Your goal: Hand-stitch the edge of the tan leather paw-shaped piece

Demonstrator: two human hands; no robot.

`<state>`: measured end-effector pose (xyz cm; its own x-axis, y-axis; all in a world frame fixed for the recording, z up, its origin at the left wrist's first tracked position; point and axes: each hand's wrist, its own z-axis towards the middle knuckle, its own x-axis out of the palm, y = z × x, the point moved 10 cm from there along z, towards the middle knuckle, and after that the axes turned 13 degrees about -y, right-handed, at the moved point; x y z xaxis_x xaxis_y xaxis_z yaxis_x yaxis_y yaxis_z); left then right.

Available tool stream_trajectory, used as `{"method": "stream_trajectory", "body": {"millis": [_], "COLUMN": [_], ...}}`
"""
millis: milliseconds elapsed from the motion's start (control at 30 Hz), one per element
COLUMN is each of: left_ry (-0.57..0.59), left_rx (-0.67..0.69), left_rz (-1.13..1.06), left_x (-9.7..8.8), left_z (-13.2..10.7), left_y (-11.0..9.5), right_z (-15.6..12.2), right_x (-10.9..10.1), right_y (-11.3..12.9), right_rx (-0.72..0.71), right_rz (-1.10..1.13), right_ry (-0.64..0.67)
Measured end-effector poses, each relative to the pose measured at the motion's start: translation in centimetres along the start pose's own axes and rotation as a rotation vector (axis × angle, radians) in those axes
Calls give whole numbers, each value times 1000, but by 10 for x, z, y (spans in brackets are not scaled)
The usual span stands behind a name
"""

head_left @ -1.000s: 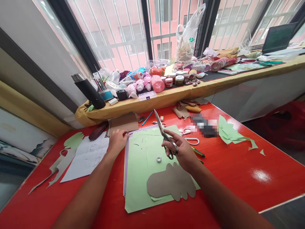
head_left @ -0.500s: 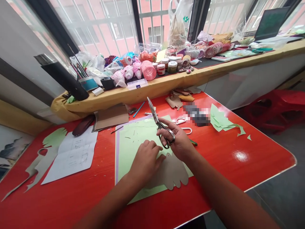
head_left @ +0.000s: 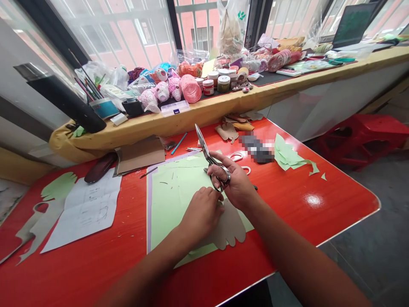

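Note:
My right hand is closed around the handles of metal scissors, whose blades point up and away from me, close together. Just below and left of it, my left hand has its fingers curled at the top edge of a grey-brown cut-out piece with a scalloped edge, seemingly pinching it. Part of the piece is hidden under that hand and forearm. Beneath lies a light green sheet with a purple border, bearing a few small dark scraps.
White-handled scissors lie beyond my right hand. Green paper scraps are at the right, and a printed sheet and grey offcuts at the left. A cloth-covered ledge with jars and a dark flask runs along the back.
The view has shifted slightly right. My left fingers have drawn together at the cut-out's top edge, nearer the scissors. The right hand keeps its grip on the scissors.

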<state>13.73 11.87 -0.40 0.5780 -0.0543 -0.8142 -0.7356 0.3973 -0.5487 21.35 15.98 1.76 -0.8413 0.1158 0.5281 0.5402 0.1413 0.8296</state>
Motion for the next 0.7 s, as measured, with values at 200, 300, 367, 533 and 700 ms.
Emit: {"method": "stream_trajectory", "body": {"millis": [200,300,367,533,700], "left_ry": [-17,17,24,-20,3], "left_rx": [-67,-91,-106,-78,-121], "left_rz": [-74,-153,-180,-221,-175], "left_x": [3,8,10,8,11], "left_z": [13,16,15,11,9], "left_y": [-2,0,2,-5,-7], "right_z": [-2,-2,-2,-4,-7], "right_x": [3,5,6,7,10], "right_y": [-5,-7,-7,-6,-3], "right_rx": [17,24,17,8,6], "right_rz": [20,15,3,-9,-6], "right_ry": [29,39,42,50,76]}}
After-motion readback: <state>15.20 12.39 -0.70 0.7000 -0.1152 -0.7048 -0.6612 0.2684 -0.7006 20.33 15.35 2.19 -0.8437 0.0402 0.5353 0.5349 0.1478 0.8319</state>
